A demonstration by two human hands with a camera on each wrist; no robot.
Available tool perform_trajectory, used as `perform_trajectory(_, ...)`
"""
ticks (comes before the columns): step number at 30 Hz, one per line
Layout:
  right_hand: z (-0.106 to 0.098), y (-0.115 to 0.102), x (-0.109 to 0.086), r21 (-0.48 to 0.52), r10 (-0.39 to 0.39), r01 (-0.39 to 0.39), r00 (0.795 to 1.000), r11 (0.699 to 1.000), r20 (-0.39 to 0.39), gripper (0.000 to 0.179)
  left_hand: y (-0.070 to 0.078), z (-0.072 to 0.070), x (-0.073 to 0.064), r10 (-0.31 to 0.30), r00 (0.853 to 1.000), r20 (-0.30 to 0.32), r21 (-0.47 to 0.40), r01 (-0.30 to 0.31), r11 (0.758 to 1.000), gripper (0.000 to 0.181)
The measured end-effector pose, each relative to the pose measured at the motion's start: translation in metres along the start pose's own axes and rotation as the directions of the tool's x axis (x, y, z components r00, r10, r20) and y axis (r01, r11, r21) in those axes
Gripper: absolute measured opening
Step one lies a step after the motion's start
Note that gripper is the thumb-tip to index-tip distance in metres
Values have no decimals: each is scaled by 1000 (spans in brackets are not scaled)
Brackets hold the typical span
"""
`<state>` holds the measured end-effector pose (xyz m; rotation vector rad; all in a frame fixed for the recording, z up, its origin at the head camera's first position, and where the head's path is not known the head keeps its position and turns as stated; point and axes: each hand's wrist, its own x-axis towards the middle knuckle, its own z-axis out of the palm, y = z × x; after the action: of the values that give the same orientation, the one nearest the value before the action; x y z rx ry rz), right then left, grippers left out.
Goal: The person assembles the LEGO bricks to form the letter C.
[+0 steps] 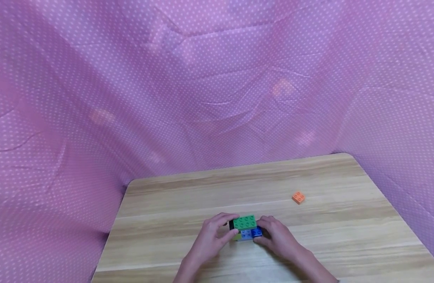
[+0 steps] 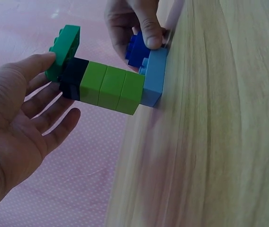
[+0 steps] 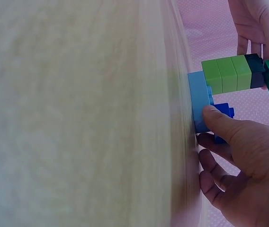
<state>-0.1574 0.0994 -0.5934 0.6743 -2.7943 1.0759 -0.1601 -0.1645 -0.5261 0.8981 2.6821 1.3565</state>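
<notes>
A toy-brick tower stands on the table, with a light blue brick (image 2: 154, 78) at its foot. Three lime green bricks (image 2: 109, 86) rise from one end of it, topped by a black brick (image 2: 74, 75). My left hand (image 1: 211, 236) pinches a green brick (image 1: 244, 223) between thumb and fingers at the tower's top. In the left wrist view that brick sits at an angle against the black one; whether they are joined I cannot tell. At the other end of the light blue brick, my right hand (image 1: 277, 236) grips a dark blue brick (image 3: 223, 111), partly hidden by the fingers.
An orange brick (image 1: 298, 197) lies on the wooden table (image 1: 174, 200), behind and to the right of the hands. Pink dotted cloth (image 1: 202, 98) hangs around the table's back and sides.
</notes>
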Motion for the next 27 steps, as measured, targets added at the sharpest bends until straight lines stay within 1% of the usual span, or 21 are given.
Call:
perform_trajectory(6,1,0,0,-1,-8,8,1000,1000,-9,31,-2,2,1,-21,1000,-1,1,21,1000,42)
perform_trajectory(11,1,0,-1,0,-5,5,1000,1000,-12,31,-3,2,2,-21,1000,1,-2,21,1000,40)
perform_trajectory(16,1,0,-1,7,-1,1,1000,1000,-11,31,-5,4,1,-13,1000,-14,3,13,1000,39)
perform_trajectory(23,1,0,1,7,0,0,1000,1000,-10,31,-6,7,1,-15,999,-34,-25,14,1000,38)
perform_trajectory(27,-1,-1,2,5,5,-5,1000,1000,4,32,-7,7,2,-11,999,-41,-48,9,999,38)
